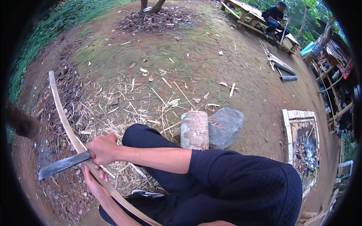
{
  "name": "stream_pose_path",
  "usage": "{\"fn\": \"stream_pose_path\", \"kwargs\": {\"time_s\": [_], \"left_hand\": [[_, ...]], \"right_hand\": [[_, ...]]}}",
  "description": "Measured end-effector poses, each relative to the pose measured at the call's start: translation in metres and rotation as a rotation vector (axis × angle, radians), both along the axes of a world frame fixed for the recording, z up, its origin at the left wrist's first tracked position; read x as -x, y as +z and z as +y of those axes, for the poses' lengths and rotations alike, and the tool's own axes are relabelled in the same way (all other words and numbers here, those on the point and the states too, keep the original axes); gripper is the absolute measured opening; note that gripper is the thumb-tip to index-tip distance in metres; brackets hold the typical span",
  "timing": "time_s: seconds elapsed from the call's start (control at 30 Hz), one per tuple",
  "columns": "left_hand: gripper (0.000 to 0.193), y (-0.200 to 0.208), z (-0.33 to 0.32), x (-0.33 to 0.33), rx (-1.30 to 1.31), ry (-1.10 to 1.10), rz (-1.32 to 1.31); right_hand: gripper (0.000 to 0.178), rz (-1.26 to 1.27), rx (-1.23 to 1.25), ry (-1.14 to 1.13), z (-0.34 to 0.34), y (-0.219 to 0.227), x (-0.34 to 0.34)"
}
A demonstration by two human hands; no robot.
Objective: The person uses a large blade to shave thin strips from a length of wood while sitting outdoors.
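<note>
The head view shows the right hand (103, 148) gripping a machete (64, 166) across a long wooden strip (66, 122) at left, the left hand (96, 185) clasping that strip — seemingly mid-shaving — so the next stroke probably wants a shallow blade.

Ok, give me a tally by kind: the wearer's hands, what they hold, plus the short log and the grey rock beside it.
Hands: 2 (left hand, right hand)
Machete: 1
Long pale strip: 1
Short log: 1
Grey rock: 1
Total: 6
</note>
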State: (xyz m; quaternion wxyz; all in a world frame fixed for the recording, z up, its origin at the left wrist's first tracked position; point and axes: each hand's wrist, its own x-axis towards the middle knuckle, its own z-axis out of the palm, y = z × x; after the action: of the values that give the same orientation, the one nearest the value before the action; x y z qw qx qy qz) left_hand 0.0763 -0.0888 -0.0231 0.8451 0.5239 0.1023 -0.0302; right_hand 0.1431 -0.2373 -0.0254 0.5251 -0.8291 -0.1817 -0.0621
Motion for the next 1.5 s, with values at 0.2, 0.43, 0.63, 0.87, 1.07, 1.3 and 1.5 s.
{"fn": "stream_pose_path", "kwargs": {"time_s": [0.2, 0.43, 0.63, 0.87, 1.07, 1.3, 1.5], "left_hand": [[0.028, 0.006, -0.034, -0.028, -0.054, -0.122, -0.021], [0.029, -0.012, -0.084, -0.041, -0.110, -0.180, -0.007], [0.036, -0.017, -0.082, -0.047, -0.096, -0.174, 0.034], [0.045, 0.001, -0.061, -0.038, 0.056, -0.192, -0.023], [0.038, 0.029, -0.014, -0.008, 0.021, -0.090, -0.109], [0.043, 0.018, 0.044, 0.042, 0.299, 0.061, -0.173], [0.053, 0.020, 0.080, 0.098, 0.326, 0.173, -0.129]], "right_hand": [[0.008, 0.103, -0.051, -0.125, -0.039, 0.010, -0.009], [0.011, 0.098, -0.040, -0.227, -0.083, -0.006, -0.016], [0.018, 0.168, 0.121, -0.224, -0.086, 0.004, -0.021], [0.026, 0.099, 0.066, -0.183, -0.066, -0.011, -0.029], [0.014, -0.049, -0.065, 0.030, -0.015, 0.010, 0.003], [0.014, -0.083, 0.039, 0.369, 0.044, 0.016, 0.028], [0.021, -0.124, 0.040, 0.582, 0.078, 0.012, 0.047]]}}
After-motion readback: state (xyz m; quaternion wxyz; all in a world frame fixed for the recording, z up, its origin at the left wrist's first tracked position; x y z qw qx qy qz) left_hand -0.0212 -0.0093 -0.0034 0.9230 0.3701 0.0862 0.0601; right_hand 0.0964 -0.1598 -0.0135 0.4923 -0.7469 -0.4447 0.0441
